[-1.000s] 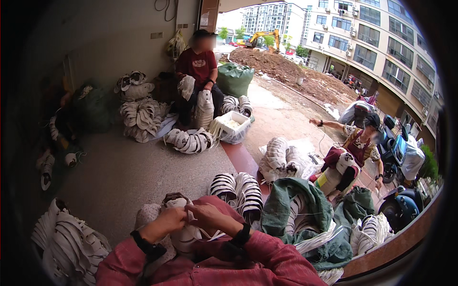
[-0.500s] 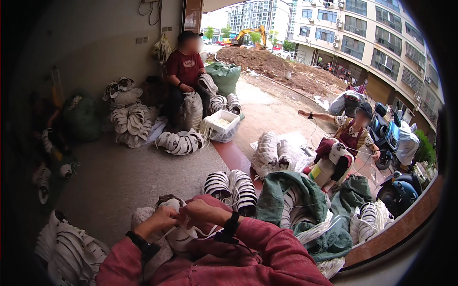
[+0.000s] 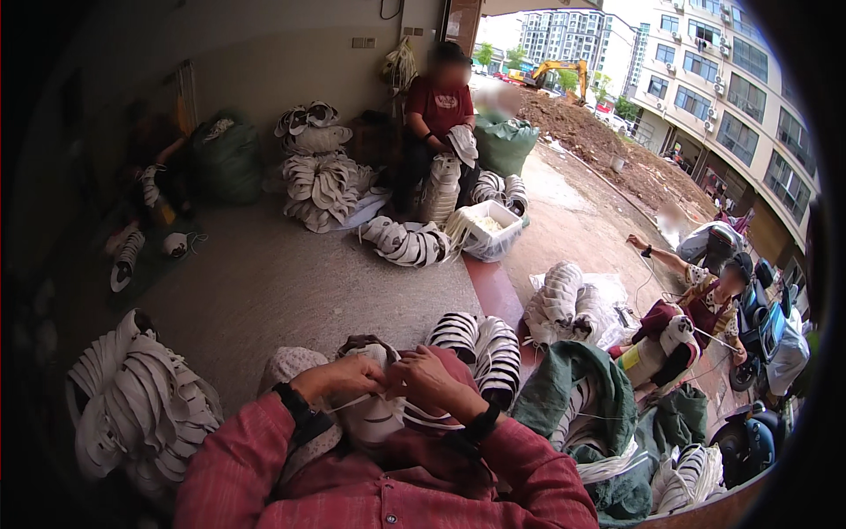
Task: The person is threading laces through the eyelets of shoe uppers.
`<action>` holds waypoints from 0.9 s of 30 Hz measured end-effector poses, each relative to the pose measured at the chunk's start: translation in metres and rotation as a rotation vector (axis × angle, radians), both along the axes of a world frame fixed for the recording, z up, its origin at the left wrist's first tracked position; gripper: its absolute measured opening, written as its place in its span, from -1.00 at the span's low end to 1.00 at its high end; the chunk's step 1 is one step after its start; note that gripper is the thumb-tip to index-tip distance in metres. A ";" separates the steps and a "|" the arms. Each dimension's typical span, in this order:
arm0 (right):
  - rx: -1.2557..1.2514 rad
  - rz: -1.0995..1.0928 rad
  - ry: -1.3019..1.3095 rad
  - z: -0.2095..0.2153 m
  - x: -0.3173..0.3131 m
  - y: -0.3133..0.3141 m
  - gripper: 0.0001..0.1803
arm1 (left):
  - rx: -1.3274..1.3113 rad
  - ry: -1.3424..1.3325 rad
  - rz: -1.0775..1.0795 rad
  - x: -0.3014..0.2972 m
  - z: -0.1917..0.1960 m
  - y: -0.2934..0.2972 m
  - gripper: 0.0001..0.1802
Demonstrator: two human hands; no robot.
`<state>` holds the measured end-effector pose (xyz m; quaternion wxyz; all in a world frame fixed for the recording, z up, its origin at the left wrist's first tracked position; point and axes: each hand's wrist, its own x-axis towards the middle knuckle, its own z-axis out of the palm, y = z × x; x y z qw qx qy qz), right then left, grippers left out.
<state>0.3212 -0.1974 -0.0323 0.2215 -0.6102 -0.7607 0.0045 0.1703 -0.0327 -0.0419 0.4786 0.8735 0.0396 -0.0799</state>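
My left hand (image 3: 348,379) and my right hand (image 3: 430,379) meet above my lap, the fingers of both pinched together. A thin white lace (image 3: 331,408) runs from under the left fingers, and both hands seem to grip it; the fingertips hide the exact hold. Just beneath them, a white shoe upper (image 3: 374,421) with a dark inside rests on my lap, partly covered by the hands. A patterned cloth (image 3: 295,363) lies over my leg, beside the left wrist. Close past my right hand stand two nested stacks of white uppers (image 3: 496,361).
A big pile of uppers (image 3: 145,401) lies on my left. Green sacks (image 3: 577,397) holding uppers and white laces are on my right. Ahead, a co-worker (image 3: 441,110) sits behind a white basket (image 3: 486,231); another person (image 3: 705,309) sits right, near parked scooters (image 3: 749,450).
My view has turned left, so the surroundings sit further right. Both hands stay together over the upper; the right hand's fingers are raised somewhat more. The seated co-worker ahead has moved the upper in hand.
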 end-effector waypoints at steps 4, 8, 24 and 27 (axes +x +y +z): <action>-0.033 0.015 -0.057 0.003 0.001 0.001 -0.75 | -0.084 0.091 0.030 0.000 -0.001 -0.002 -0.71; -0.029 0.027 0.026 -0.002 0.000 0.001 -0.73 | 0.095 -0.051 0.139 -0.004 0.000 -0.013 -0.69; -0.178 0.045 0.876 0.002 -0.031 -0.016 -0.81 | -0.727 -0.344 0.340 -0.025 0.023 -0.028 -0.69; -0.267 -0.085 1.311 0.007 -0.037 -0.017 -0.79 | -0.557 -0.375 0.431 -0.036 0.022 -0.032 -0.62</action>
